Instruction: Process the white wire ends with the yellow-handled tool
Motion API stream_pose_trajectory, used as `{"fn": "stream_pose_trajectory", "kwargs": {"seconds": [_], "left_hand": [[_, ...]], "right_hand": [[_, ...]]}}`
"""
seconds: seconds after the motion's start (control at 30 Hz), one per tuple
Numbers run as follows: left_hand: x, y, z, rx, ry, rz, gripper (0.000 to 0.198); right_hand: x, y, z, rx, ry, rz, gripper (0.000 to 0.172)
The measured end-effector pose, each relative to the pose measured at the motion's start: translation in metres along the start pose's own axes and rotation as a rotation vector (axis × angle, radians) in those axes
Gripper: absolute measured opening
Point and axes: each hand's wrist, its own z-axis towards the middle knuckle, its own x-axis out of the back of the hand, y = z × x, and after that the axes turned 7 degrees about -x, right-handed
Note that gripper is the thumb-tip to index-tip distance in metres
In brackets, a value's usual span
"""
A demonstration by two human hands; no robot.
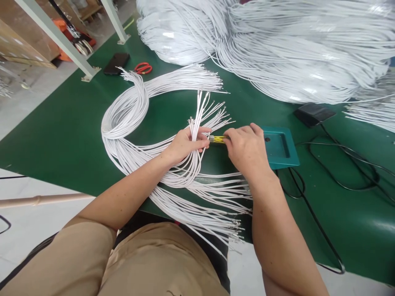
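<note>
My left hand is closed around a small bunch of white wires, whose ends stand up above the thumb. My right hand pinches a slim yellow piece with a grey end; its kind is not clear. That grey end meets the left fingertips, close to one wire tip, and I cannot tell whether they are joined. Below and left of my hands, a looped bundle of white wires lies on the green table, its loose ends fanned to the right.
A teal tray-like box sits just beyond my right hand, with black cables and a black pedal-like block nearby. Large heaps of white wire fill the back. Red-handled scissors and a black phone-like object lie at back left.
</note>
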Motion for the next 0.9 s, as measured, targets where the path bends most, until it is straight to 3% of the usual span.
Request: {"fn": "stream_pose_trajectory", "kwargs": {"seconds": [0.1,0.23,0.47,0.67,0.8,0.9], "left_hand": [[0.0,-0.004,0.003,-0.041,0.008,0.072,0.042],[0.001,-0.009,0.008,-0.043,0.031,0.166,0.041],[-0.003,-0.006,0.01,-0.02,0.078,0.387,0.042],[-0.002,-0.008,0.011,-0.051,0.072,0.572,0.041],[0.0,-0.01,0.012,-0.051,0.044,0.571,0.041],[-0.001,-0.008,0.011,-0.03,0.033,0.537,0.042]], "right_hand": [[-0.002,0.006,0.001,-0.005,-0.095,0.012,0.015],[-0.002,0.009,0.002,-0.004,-0.117,0.029,0.015],[-0.003,0.008,0.003,-0.008,-0.033,0.026,0.022],[-0.002,0.005,0.005,-0.064,-0.056,0.017,0.024],[0.001,0.006,0.002,-0.05,-0.065,0.011,0.019],[0.004,0.012,-0.003,-0.169,0.048,-0.041,0.025]]}}
